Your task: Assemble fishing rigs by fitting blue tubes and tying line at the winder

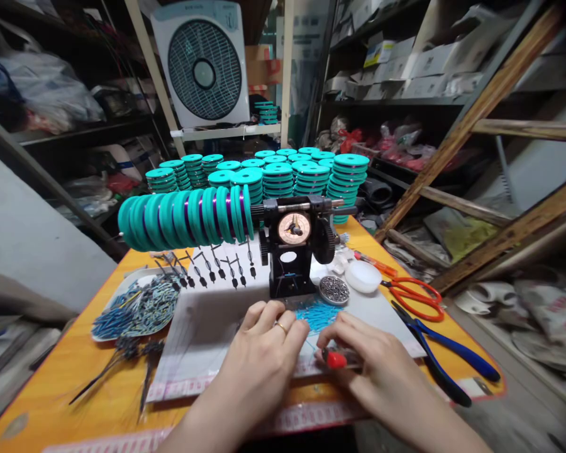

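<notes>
My left hand [266, 336] rests low over the white board [200, 327], fingers curled and pressed together; whatever they pinch is hidden beneath them. My right hand [370, 349] is closed around a small dark tool with a rounded red end [336, 360], the rest of it covered by my fingers. Between and beyond both hands lies a loose pile of thin blue pieces [318, 314]. Just behind stands a black hand-cranked winding machine [292, 270] with a round dial. Teal spools [183, 217] fill its shaft to the left, and several small wire-and-black pieces [212, 274] hang below them.
A round dish of small metal bits [334, 289] and a white bowl [363, 277] stand right of the machine. Orange-handled scissors [417, 299] and blue-handled pliers [453, 352] lie rightward. A tray of blue pieces [139, 305] sits left. Stacked teal spools [277, 179] line the back.
</notes>
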Motion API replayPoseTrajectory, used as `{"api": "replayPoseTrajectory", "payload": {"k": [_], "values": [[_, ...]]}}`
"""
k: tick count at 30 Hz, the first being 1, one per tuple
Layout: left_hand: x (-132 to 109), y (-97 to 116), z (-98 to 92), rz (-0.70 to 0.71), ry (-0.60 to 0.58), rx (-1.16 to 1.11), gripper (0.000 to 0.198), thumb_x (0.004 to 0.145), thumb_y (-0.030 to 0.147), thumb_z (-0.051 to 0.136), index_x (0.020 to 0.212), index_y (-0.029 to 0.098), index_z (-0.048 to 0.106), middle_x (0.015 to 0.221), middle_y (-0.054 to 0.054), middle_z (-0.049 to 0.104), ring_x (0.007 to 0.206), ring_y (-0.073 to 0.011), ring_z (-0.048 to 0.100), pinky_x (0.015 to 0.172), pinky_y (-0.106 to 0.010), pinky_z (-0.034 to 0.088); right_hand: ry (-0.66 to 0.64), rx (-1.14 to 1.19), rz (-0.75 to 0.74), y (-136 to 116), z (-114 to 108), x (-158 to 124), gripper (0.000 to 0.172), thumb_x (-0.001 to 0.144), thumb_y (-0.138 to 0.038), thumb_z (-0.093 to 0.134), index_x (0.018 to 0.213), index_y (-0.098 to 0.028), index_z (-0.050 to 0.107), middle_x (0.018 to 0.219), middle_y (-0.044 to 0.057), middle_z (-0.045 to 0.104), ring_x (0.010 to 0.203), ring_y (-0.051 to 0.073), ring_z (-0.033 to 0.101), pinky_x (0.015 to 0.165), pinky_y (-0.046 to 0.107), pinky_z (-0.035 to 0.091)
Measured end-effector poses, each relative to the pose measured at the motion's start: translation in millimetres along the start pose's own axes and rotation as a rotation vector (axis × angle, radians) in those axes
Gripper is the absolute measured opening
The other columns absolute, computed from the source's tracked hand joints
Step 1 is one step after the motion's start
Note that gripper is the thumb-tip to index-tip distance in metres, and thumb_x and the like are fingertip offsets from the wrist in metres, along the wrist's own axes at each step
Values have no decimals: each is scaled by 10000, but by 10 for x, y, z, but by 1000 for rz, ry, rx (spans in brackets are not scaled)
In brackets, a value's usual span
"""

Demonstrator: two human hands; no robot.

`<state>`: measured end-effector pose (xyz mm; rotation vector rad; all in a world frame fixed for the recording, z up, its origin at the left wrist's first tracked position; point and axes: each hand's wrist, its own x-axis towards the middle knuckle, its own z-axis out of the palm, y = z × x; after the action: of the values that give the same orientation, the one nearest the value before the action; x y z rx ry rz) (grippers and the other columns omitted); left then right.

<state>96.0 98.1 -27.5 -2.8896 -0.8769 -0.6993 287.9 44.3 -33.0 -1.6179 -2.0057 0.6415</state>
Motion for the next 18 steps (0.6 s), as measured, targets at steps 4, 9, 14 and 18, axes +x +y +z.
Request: {"api": "replayPoseTrajectory", "payload": {"k": [4,9,14,18], "values": [[-40,31,-26,-68,-3,-134,218,830,-13,388,944,120,519,855,-78,554,907,-230,447,829,-380,365,27,-195,-5,-5,107,42,181,782,-105,548,892,-247,569,877,-7,566,682,169,552,589,281,341],[-67,18,-20,-121,34,-160,151,913,63,436,1009,133,529,867,-65,573,902,-220,457,810,-385,365,136,-348,43,135,9,125,44,848,-186,530,857,-228,521,842,7,552,636,195,540,547,289,276],[-20,12,-5,-199,-18,-59,137,907,62,450,904,145,559,823,-50,564,842,-216,465,806,-396,363,136,-348,9,66,-15,162,83,827,-173,544,880,-234,523,855,-4,561,650,171,550,553,277,273],[-3,23,-12,-285,-66,-29,170,883,18,417,839,144,523,813,-46,536,809,-208,446,811,-397,365,123,-386,-32,-76,147,235,146,752,-116,547,851,-223,531,850,8,554,625,175,535,530,293,203]]}}
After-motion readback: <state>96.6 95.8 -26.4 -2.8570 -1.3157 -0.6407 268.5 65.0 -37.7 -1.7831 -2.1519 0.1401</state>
